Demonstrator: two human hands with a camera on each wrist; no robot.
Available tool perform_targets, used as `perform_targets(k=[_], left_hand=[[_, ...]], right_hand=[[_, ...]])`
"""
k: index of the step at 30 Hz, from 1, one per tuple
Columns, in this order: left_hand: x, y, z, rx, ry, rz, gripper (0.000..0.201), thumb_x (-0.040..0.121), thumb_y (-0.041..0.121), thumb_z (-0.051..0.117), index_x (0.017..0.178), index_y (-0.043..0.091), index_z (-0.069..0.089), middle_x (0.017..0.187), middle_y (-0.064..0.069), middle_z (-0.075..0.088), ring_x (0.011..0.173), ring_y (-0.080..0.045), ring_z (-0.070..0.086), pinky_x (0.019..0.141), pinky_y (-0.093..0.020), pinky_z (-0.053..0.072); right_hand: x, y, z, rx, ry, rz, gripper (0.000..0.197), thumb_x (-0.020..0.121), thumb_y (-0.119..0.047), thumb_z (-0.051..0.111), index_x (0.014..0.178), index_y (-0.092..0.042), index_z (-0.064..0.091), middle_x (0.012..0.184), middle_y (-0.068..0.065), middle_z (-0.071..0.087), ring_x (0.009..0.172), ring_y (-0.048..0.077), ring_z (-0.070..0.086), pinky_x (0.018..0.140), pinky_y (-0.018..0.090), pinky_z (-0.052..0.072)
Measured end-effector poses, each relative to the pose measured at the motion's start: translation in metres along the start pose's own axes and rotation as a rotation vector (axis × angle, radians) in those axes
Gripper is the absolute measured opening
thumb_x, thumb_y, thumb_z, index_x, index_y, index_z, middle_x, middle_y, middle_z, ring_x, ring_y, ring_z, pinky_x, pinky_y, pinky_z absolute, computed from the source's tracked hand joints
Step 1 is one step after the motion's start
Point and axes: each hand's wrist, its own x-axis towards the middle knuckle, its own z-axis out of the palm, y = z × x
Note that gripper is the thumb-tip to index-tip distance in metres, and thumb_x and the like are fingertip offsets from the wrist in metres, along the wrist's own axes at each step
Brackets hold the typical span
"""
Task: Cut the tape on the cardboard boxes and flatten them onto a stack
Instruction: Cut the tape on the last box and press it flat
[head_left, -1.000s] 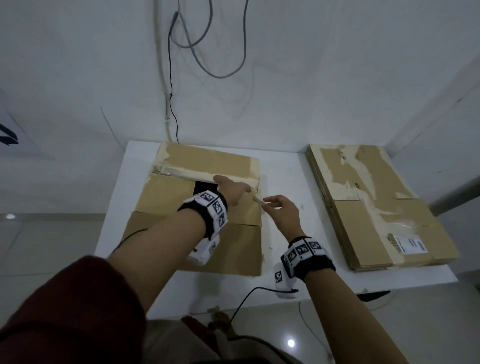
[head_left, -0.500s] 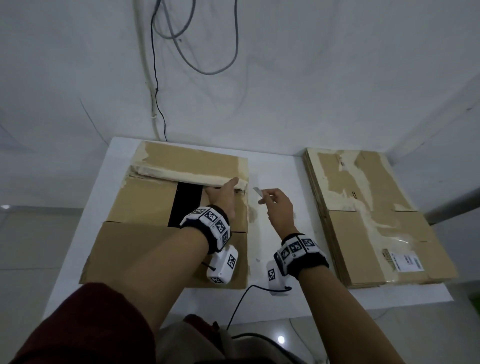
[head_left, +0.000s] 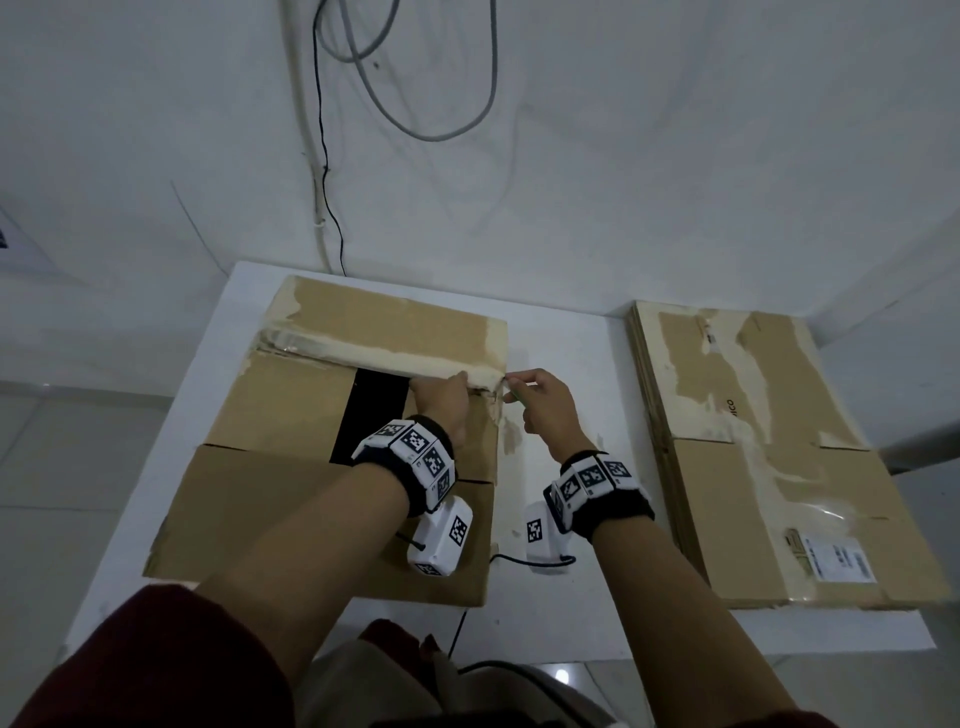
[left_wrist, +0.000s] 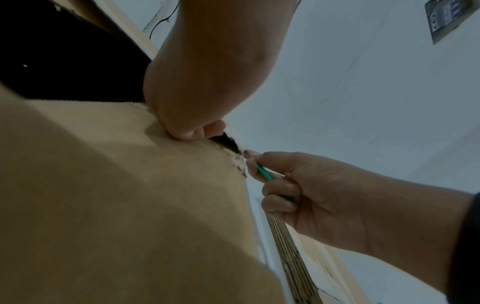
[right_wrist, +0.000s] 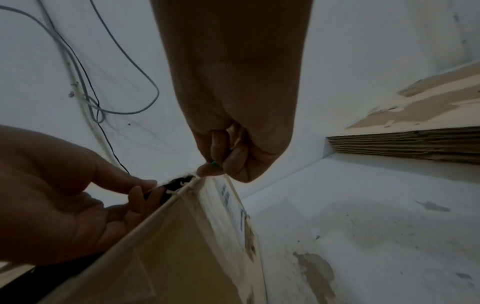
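Observation:
An opened cardboard box (head_left: 291, 410) lies on the left of the white table (head_left: 561, 358), with a dark gap between its flaps and pale tape (head_left: 374, 351) along the far flap's edge. My left hand (head_left: 452, 387) grips that flap edge near the box's right corner, thumb on top and fingers curled into the gap (right_wrist: 145, 191). My right hand (head_left: 519, 389) pinches a small green-handled cutter (left_wrist: 263, 172), its tip at the torn corner of the tape (left_wrist: 240, 156). The blade itself is hidden by the fingers.
A stack of flattened boxes (head_left: 753, 467) fills the table's right side, one bearing a white label (head_left: 836, 558). Grey and black cables (head_left: 332, 208) hang down the wall behind the box. A strip of bare table runs between box and stack.
My right hand has moved left and forward, bringing the cutter up to the box's right corner. My left hand has stayed on the flap edge. The view has shifted closer.

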Motion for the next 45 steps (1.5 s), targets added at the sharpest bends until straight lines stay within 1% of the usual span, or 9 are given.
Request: perform_targets(k=[12, 20, 24, 26, 29, 32, 38, 42, 45], left_hand=[[-0.005, -0.014, -0.006, -0.096, -0.018, 0.13, 0.041, 0.091, 0.0, 0.058, 0.126, 0.002, 0.037, 0.108, -0.019, 0.058, 0.065, -0.01, 0.05, 0.046, -0.012, 0.043], [-0.009, -0.019, -0.011, -0.063, -0.131, 0.2, 0.038, 0.091, -0.002, 0.057, 0.123, 0.001, 0.037, 0.077, -0.006, 0.054, 0.061, -0.013, 0.047, 0.047, -0.011, 0.043], [-0.009, -0.001, -0.007, -0.165, -0.138, 0.216, 0.033, 0.09, -0.003, 0.059, 0.112, 0.005, 0.036, 0.08, -0.005, 0.056, 0.063, -0.012, 0.051, 0.052, -0.013, 0.048], [-0.007, 0.007, -0.005, -0.198, -0.184, 0.243, 0.036, 0.089, -0.001, 0.062, 0.116, 0.0, 0.038, 0.082, -0.007, 0.059, 0.065, -0.013, 0.055, 0.061, -0.017, 0.052], [-0.01, 0.02, -0.004, -0.272, -0.225, 0.311, 0.044, 0.089, 0.006, 0.065, 0.123, -0.008, 0.04, 0.093, -0.016, 0.065, 0.072, -0.017, 0.065, 0.075, -0.026, 0.055], [-0.016, 0.033, -0.006, -0.33, -0.28, 0.351, 0.024, 0.097, 0.011, 0.055, 0.116, 0.005, 0.042, 0.108, -0.014, 0.062, 0.082, -0.022, 0.07, 0.074, -0.028, 0.057], [0.003, 0.061, -0.03, 0.166, -0.208, 0.658, 0.035, 0.097, 0.016, 0.051, 0.131, 0.022, 0.048, 0.116, 0.005, 0.057, 0.102, -0.01, 0.058, 0.086, -0.019, 0.048], [0.05, 0.096, -0.063, 0.895, 0.091, 0.839, 0.064, 0.089, 0.02, 0.058, 0.146, 0.029, 0.03, 0.156, -0.008, 0.026, 0.133, -0.04, 0.036, 0.105, -0.05, 0.038], [0.076, 0.122, -0.092, 1.377, 0.12, 0.733, 0.084, 0.089, 0.048, 0.055, 0.151, 0.041, -0.001, 0.162, 0.007, -0.001, 0.143, -0.044, 0.011, 0.109, -0.065, 0.021]], right_hand=[[-0.007, -0.004, -0.01, -0.135, -0.117, 0.065, 0.016, 0.097, -0.02, 0.059, 0.084, -0.011, 0.057, 0.093, 0.007, 0.073, 0.039, 0.004, 0.038, 0.044, 0.023, 0.032], [-0.009, -0.001, -0.003, -0.151, -0.042, -0.009, 0.012, 0.098, -0.015, 0.055, 0.088, -0.01, 0.058, 0.077, -0.002, 0.068, 0.046, -0.003, 0.046, 0.049, 0.017, 0.035], [-0.021, -0.005, -0.003, -0.165, -0.135, -0.032, 0.014, 0.095, -0.018, 0.06, 0.085, -0.01, 0.054, 0.076, 0.002, 0.071, 0.039, -0.002, 0.045, 0.045, 0.017, 0.034], [-0.026, 0.014, -0.01, -0.013, 0.009, 0.003, 0.016, 0.095, -0.02, 0.061, 0.092, -0.005, 0.056, 0.076, 0.002, 0.069, 0.041, 0.0, 0.045, 0.043, 0.015, 0.035], [-0.028, 0.069, -0.021, -0.059, 0.223, 0.147, 0.022, 0.1, -0.015, 0.05, 0.113, 0.001, 0.058, 0.086, 0.002, 0.069, 0.065, 0.011, 0.059, 0.05, 0.017, 0.041], [-0.036, 0.12, -0.021, -0.345, 0.178, 0.245, 0.028, 0.099, -0.002, 0.043, 0.124, 0.003, 0.054, 0.115, 0.024, 0.062, 0.096, 0.033, 0.059, 0.07, 0.029, 0.041], [-0.039, 0.13, -0.008, -0.426, 0.135, 0.349, 0.041, 0.095, -0.027, 0.059, 0.133, -0.014, 0.055, 0.136, 0.015, 0.053, 0.116, 0.034, 0.056, 0.103, 0.047, 0.043], [-0.018, 0.041, 0.003, -0.265, 0.235, -0.033, 0.037, 0.094, -0.007, 0.055, 0.131, -0.009, 0.053, 0.134, 0.016, 0.047, 0.118, 0.023, 0.047, 0.102, 0.026, 0.032], [0.014, -0.03, 0.022, -0.347, 0.119, -0.178, 0.058, 0.089, -0.022, 0.066, 0.142, -0.016, 0.043, 0.148, 0.012, 0.035, 0.136, 0.026, 0.034, 0.114, 0.039, 0.029]])
